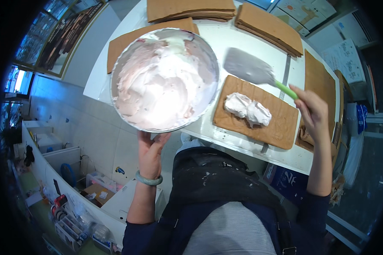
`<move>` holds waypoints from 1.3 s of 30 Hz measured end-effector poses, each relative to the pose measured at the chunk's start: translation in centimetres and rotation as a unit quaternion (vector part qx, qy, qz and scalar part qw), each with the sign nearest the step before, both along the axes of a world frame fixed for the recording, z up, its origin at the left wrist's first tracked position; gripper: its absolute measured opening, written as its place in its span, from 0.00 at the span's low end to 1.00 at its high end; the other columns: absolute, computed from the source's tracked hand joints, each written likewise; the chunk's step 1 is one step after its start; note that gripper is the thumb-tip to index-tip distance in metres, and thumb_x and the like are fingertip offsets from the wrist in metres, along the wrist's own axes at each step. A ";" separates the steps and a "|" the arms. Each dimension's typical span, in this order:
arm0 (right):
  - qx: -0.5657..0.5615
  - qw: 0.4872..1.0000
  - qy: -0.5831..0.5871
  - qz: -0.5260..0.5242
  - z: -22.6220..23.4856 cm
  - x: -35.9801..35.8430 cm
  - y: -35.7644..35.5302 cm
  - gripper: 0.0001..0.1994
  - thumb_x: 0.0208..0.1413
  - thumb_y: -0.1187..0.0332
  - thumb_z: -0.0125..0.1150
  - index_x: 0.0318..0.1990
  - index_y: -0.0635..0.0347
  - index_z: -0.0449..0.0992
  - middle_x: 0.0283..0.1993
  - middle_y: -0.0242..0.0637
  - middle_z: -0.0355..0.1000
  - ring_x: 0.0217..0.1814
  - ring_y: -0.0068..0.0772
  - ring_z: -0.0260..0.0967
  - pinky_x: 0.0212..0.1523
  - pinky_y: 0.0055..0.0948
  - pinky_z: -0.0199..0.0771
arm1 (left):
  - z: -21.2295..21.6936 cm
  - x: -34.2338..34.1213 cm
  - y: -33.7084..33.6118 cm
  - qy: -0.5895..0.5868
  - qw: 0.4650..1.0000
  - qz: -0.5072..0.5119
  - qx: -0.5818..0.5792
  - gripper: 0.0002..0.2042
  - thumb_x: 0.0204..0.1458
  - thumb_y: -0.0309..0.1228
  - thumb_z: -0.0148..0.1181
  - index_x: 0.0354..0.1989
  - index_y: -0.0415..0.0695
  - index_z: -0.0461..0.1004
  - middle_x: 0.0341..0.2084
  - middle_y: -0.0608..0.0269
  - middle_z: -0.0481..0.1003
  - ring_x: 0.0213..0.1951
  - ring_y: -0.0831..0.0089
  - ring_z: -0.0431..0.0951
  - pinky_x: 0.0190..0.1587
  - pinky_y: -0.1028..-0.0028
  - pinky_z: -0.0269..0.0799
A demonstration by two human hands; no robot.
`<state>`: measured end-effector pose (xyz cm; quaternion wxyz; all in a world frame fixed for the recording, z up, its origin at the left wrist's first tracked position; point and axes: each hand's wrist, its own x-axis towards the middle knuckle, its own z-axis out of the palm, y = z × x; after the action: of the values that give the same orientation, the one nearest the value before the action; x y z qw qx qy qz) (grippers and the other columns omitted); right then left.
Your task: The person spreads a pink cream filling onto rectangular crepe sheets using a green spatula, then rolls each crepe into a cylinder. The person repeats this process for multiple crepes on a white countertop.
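White table point(230, 38) — left hand point(150, 154) under cream-filled bowl point(207, 87), closure impossible to judge, right hand point(315, 109) clamped on spatula point(256, 70)

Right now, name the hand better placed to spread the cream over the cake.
Probably the right hand: it grips the spatula near the cake and its cream, while the left hand is occupied holding the bowl.

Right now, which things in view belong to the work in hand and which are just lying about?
In use:
bowl of pinkish cream, left hand
green-handled spatula, right hand
brown cake sheet with cream dollops
brown sheet stacks, probably

Lying about, apparently:
blue package, right
red object, lower left
blue round object, left
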<state>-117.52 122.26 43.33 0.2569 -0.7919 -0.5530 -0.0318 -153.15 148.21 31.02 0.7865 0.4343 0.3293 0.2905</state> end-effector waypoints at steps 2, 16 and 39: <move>-0.076 0.978 -0.183 0.065 4.7 -1.7 7.4 0.15 0.62 0.68 0.64 0.56 0.54 0.84 0.25 0.31 0.68 0.24 0.27 0.64 0.26 0.33 0.63 | 0.3 0.1 0.0 -0.017 1.000 -0.004 -0.026 0.37 0.59 0.12 0.48 0.77 0.44 0.46 0.72 0.52 0.56 0.68 0.54 0.67 0.68 0.56 0.69; -0.519 0.818 0.058 0.242 11.0 -6.4 24.5 0.12 0.66 0.63 0.64 0.45 0.61 0.86 0.24 0.33 0.77 0.23 0.26 0.72 0.28 0.28 0.74 | 1.7 1.1 -0.3 -0.060 0.993 -0.002 -0.104 0.44 0.52 0.06 0.43 0.79 0.48 0.40 0.73 0.56 0.53 0.69 0.57 0.67 0.68 0.60 0.70; -0.036 0.968 0.082 -0.233 -16.8 -2.9 -19.7 0.18 0.58 0.75 0.68 0.57 0.57 0.82 0.34 0.36 0.73 0.36 0.31 0.72 0.40 0.27 0.73 | 1.6 1.2 0.1 0.041 0.999 -0.007 -0.012 0.33 0.59 0.17 0.44 0.75 0.43 0.49 0.69 0.48 0.60 0.62 0.40 0.74 0.67 0.49 0.71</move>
<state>-120.45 102.60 26.56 0.2579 -0.9076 -0.3311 -0.0058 -151.96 148.27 32.66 0.7793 0.4388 0.3617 0.2632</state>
